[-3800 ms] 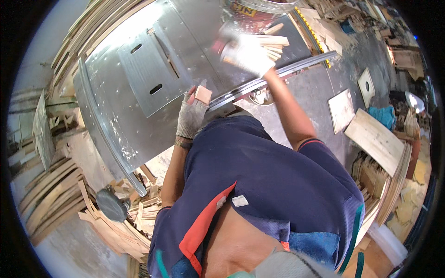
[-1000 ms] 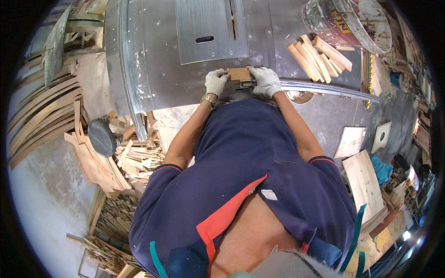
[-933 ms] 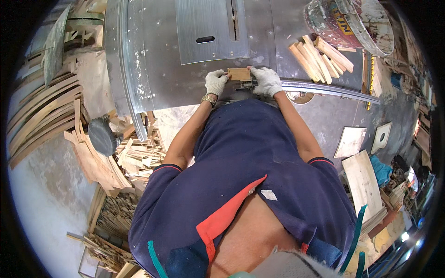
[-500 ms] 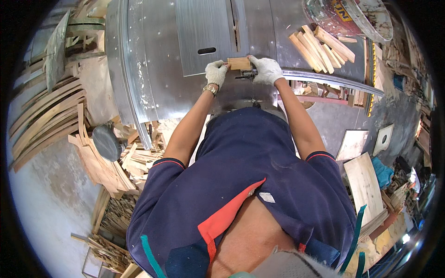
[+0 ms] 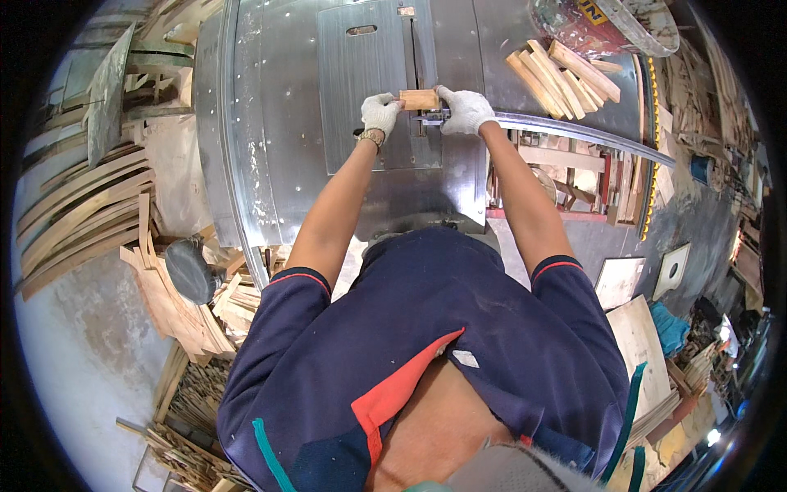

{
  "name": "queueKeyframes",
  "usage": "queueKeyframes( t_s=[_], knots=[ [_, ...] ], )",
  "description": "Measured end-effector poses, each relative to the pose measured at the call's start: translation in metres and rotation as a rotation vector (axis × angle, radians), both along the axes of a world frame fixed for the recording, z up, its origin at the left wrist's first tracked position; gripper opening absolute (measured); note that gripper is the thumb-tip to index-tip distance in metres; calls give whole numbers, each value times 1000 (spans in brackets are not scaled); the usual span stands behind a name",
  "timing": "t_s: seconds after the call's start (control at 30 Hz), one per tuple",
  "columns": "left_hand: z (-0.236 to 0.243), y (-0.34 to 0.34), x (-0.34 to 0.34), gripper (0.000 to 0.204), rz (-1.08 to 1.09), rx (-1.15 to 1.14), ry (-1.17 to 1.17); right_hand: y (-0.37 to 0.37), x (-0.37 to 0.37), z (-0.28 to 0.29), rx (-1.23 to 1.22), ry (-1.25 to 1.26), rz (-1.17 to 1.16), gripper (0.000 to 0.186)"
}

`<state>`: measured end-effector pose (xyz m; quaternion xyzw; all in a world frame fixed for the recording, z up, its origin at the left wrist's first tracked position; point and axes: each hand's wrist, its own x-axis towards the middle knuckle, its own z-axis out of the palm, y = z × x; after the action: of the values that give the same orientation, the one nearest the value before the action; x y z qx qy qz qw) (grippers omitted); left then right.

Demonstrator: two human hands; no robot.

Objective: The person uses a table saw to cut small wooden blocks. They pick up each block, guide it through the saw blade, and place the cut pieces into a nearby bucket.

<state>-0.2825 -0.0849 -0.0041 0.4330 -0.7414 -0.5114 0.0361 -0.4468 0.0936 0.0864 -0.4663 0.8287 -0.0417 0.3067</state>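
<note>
Both my hands wear pale knitted fingerless-tipped gloves and grip a small wooden block (image 5: pixel 418 100) from either side. My left hand (image 5: pixel 379 111) has its fingers at the block's left end, and my right hand (image 5: pixel 465 111) is at its right end, resting over a small metal guide (image 5: pixel 431 121) beside the long silver rail (image 5: pixel 574 131). The block lies across the saw slot (image 5: pixel 416 57) in the steel table top (image 5: pixel 287 123); what is under the block is hidden.
Pale wood strips (image 5: pixel 557 82) lie at the table's right, beside a paint-spattered bucket (image 5: pixel 578 20). A second rail (image 5: pixel 236 164) runs along the left. Stacked offcuts (image 5: pixel 86 213), a dark round object (image 5: pixel 193 269) and leaning boards (image 5: pixel 627 332) surround the table.
Both my hands have moved forward with the block, from short of the inset plate onto the saw slot, along with the metal guide and rail.
</note>
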Motion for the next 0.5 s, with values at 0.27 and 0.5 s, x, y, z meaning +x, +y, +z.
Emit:
queueKeyframes(
  t_s=[0.27,0.5],
  knots=[
    [13,-18,-25,25,58,75,33,-22,-27,0,12,-2,12,94],
    [11,-38,-41,27,48,95,6,-36,-42,2,2,3,15,94]
  ],
)
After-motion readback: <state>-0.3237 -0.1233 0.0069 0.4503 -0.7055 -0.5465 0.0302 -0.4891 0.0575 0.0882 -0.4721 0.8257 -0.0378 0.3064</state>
